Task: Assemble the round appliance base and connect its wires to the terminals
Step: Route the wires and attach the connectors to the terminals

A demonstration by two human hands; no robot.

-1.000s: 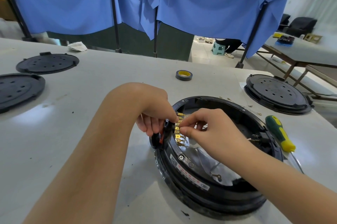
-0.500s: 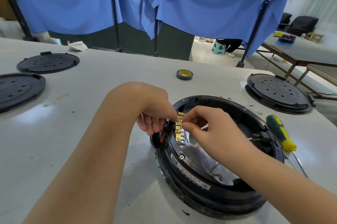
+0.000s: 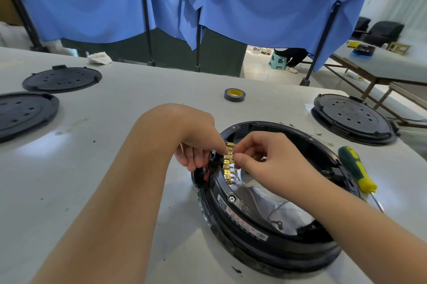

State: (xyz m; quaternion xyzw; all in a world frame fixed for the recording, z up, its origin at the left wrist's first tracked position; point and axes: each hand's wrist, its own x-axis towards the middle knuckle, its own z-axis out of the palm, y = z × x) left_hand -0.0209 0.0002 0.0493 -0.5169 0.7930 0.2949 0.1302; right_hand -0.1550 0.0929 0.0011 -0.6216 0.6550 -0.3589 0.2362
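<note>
1. The round appliance base (image 3: pixel 265 233) lies on the white bench (image 3: pixel 115 168), open side up, with both hands meeting at its left rim.
2. A column of brass terminals (image 3: pixel 227 163) stands on the inside of that rim, directly between the two grips.
3. The left hand (image 3: pixel 198 145) reaches over the rim from outside; its grip is curled, the index fingertip pressing on the upper terminals while the other fingers fold round the black connector block (image 3: pixel 205 170) on the rim's outer side.
4. The right hand (image 3: pixel 272 161) comes from inside the base; its grip is a pinch, thumb and forefinger closed at the terminals. What is pinched is too small to tell, probably a wire end.
5. Below the right grip, thin wires (image 3: pixel 275 212) lie loose on the silvery inner plate, one ending in a ring lug.
6. Right of the right grip, beside the base, lies a green and yellow screwdriver (image 3: pixel 357 168).
7. Beyond both grips sits a roll of tape (image 3: pixel 234 94) with a yellow core.
8. Far left of the left grip lie two black perforated covers (image 3: pixel 62 79); a third (image 3: pixel 353 118) sits far right, on another base.
9. Blue curtains (image 3: pixel 254 2) hang behind the bench.
</note>
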